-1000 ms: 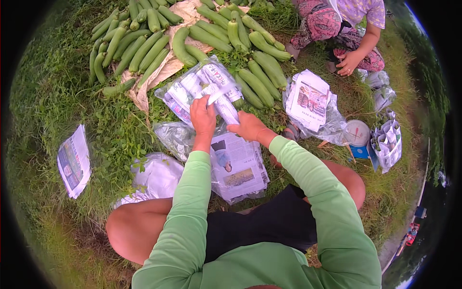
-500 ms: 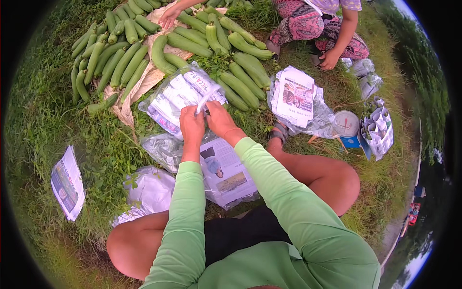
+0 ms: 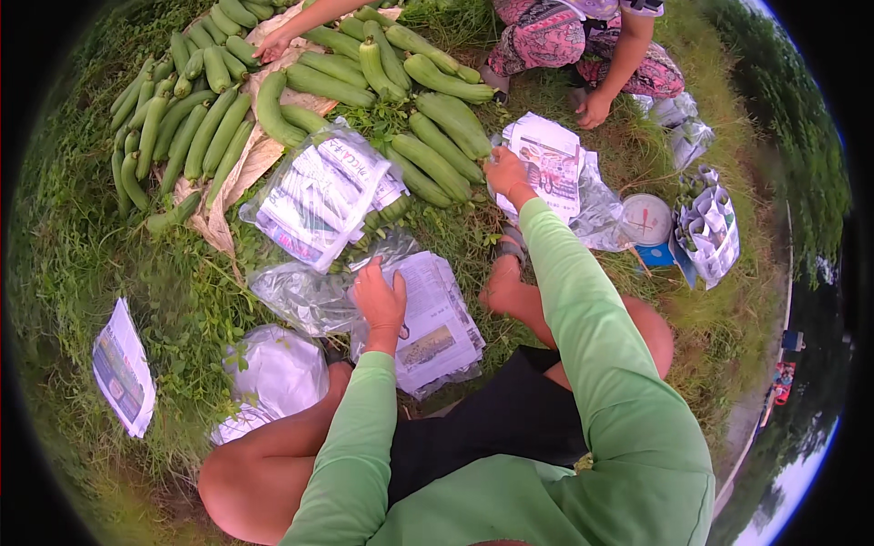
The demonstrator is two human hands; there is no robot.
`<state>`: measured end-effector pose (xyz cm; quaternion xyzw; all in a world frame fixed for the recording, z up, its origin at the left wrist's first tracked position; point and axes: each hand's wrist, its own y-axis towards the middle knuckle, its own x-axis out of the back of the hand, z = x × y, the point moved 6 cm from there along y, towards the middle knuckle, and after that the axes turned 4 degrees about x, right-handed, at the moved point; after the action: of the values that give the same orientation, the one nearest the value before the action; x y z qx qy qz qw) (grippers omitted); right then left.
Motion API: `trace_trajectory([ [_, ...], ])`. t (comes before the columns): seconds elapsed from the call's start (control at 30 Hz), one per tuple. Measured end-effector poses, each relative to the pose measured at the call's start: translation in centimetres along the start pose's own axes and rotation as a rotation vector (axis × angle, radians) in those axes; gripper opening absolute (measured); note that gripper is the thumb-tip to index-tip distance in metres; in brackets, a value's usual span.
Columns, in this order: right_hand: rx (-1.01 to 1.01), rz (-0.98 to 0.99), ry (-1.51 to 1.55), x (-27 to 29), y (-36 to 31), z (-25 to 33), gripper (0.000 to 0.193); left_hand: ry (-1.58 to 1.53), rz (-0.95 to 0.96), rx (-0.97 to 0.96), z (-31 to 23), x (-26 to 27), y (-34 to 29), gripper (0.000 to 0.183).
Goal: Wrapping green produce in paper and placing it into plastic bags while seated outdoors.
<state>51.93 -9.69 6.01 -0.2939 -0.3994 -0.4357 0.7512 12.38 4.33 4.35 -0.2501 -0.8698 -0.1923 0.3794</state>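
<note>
- Up top, the green squash pile (image 3: 228,135) sprawls widest!
- Below it, a clear bag (image 3: 319,196) stuffed with newspaper.
- Nearer me, the close newspaper stack (image 3: 446,309), lying flat.
- Off right, the far newspaper stack (image 3: 551,177).
- My left grip (image 3: 380,296): loosely open, empty, at the close stack's left edge.
- My right grip (image 3: 507,171): fingers half curled on the far stack's left edge; pinching a sheet? Can't tell.

The left hand (image 3: 381,300) is resting over the left edge of a newspaper stack (image 3: 442,332) — its fingers spreading loosely — while the right hand (image 3: 508,173) is touching a farther newspaper pile (image 3: 551,173). Long green squashes (image 3: 218,136) are lying heaped beyond, and a co-worker (image 3: 546,44) is crouching near that pile.
</note>
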Motion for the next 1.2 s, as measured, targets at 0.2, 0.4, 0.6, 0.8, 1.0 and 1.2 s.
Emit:
trace_trajectory([
  [0.2,-0.065,0.092,-0.070,-5.1,1.7,-1.7,0.038,0.065,0.619,0.169,6.8,-5.0,-3.6,0.062],
  [0.4,-0.204,0.026,0.183,-6.6,2.1,-4.9,0.026,-0.011,0.761,0.243,7.3,-7.7,-3.1,0.065],
  [0.6,-0.468,0.120,0.626,-7.8,-0.4,-2.6,0.027,0.046,0.741,0.269,7.3,-6.7,-3.2,0.064],
  [0.8,-0.472,0.119,0.604,-8.0,-0.9,-4.1,0.023,0.101,0.761,0.299,6.3,-6.6,-2.9,0.061],
  [1.0,-0.389,0.120,0.538,-10.4,-2.2,-0.3,0.027,-0.084,1.040,0.252,7.6,-5.7,1.1,0.054],
  [1.2,-0.520,0.124,0.606,-10.1,-2.9,-5.7,0.023,-1.011,0.695,0.400,0.7,7.4,23.2,0.026],
])
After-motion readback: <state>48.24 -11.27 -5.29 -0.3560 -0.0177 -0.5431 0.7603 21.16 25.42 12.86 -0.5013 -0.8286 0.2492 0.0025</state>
